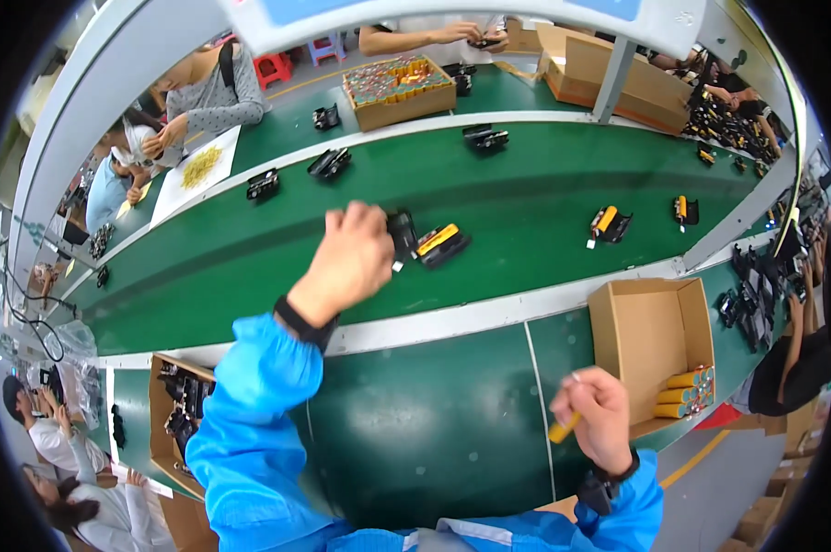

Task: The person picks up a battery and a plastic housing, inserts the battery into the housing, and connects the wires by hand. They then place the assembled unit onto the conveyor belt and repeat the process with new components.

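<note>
My left hand (346,258) reaches over the green conveyor belt with its fingers curled against a black plastic casing (402,235). The thumb side and some fingertips are hidden. Just right of that casing lies another black casing with a yellow battery (437,240) in or against it. Lower right, above the near worktable, my right hand (595,414) is closed on a yellow cylindrical battery (563,429), which pokes out below the fingers. A small white piece shows at its fingertips. Beside this hand stands an open cardboard box (607,322) with several yellow batteries (678,396) in one corner.
On the belt (526,202) lie more black casings (484,137), two at the right with yellow batteries (605,221). A carton of black parts (162,409) stands left of my arm. A white metal rail (471,308) edges the belt. Other people work across the belt and at both sides.
</note>
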`<state>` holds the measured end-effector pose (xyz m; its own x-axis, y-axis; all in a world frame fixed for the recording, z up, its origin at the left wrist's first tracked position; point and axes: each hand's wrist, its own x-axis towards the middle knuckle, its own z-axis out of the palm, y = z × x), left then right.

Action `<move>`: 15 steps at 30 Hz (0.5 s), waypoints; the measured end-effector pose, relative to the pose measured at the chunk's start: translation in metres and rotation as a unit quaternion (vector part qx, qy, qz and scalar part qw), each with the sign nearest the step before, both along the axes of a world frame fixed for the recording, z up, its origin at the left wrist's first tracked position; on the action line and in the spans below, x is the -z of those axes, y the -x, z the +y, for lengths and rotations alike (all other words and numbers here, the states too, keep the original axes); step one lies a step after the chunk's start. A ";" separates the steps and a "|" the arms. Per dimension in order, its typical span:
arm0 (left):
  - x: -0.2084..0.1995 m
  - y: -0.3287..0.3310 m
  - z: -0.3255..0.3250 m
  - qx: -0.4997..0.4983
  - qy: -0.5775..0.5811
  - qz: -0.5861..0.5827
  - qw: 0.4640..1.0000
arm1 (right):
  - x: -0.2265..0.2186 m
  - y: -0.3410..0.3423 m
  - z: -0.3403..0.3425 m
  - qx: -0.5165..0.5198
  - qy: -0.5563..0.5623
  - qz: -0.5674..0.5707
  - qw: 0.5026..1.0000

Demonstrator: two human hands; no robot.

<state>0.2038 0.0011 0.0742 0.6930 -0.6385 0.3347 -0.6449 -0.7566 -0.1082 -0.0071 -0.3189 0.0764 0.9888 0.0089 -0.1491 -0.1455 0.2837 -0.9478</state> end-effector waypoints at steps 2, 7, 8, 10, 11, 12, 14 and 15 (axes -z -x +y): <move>-0.008 0.060 0.009 0.054 -0.024 0.061 0.996 | 0.001 -0.019 0.027 -0.025 -0.002 0.034 0.999; 0.006 0.134 0.033 0.095 -0.024 0.137 0.986 | 0.012 -0.037 0.072 -0.120 0.016 0.038 0.992; 0.006 0.139 0.039 0.093 -0.025 0.143 0.985 | 0.016 -0.038 0.077 -0.132 0.015 0.028 0.991; 0.008 0.149 0.050 0.083 -0.023 0.154 0.984 | 0.023 -0.039 0.088 -0.141 0.017 0.037 0.989; 0.008 0.151 0.052 0.095 0.009 0.203 0.975 | 0.026 -0.039 0.092 -0.143 0.015 0.039 0.989; 0.008 0.152 0.054 0.108 0.042 0.250 0.961 | 0.029 -0.038 0.097 -0.145 0.014 0.040 0.989; 0.011 0.152 0.055 0.118 0.078 0.296 0.945 | 0.034 -0.035 0.105 -0.145 0.027 0.045 0.988; 0.015 0.150 0.052 0.108 0.117 0.289 0.944 | 0.036 -0.035 0.108 -0.138 0.037 0.047 0.989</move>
